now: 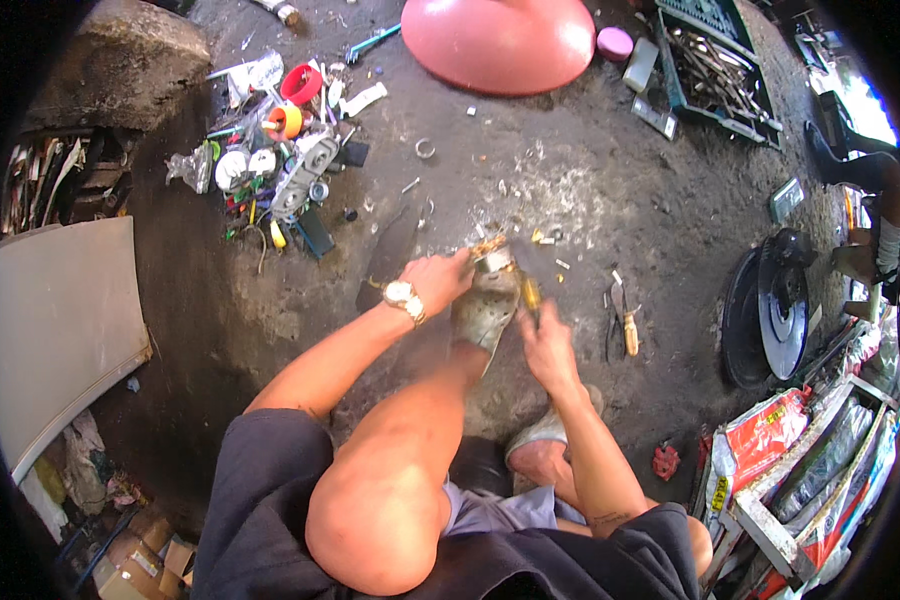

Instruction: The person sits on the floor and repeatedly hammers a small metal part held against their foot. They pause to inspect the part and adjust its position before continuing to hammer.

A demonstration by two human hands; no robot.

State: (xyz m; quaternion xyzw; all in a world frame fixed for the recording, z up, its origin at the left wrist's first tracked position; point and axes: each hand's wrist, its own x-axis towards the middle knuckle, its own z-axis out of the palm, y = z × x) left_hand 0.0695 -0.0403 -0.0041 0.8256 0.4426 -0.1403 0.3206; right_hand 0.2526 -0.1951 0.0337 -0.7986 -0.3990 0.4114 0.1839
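My right hand [548, 345] is closed round the yellow handle [531, 293] of a tool whose dark head is smeared by motion. Just to its left, the fingers of my left hand [442, 280], with a gold watch on the wrist, pinch a small metal piece [493, 260] with brass-coloured bits at its far end. That piece sits at the toe of my worn shoe [485, 310]. Small white and yellow scraps [542, 238] lie beyond the toe. On the ground to the right are pliers [615, 318] and a tool with a pale yellow handle [630, 335].
A heap of mixed plastic and metal scrap [290, 165] lies far left. A pink rounded tub [500, 45] stands at the back, and a crate of metal strips [715, 75] at the far right. Black round parts [770, 310], sacks [770, 430] and a pale panel [65, 330] flank me.
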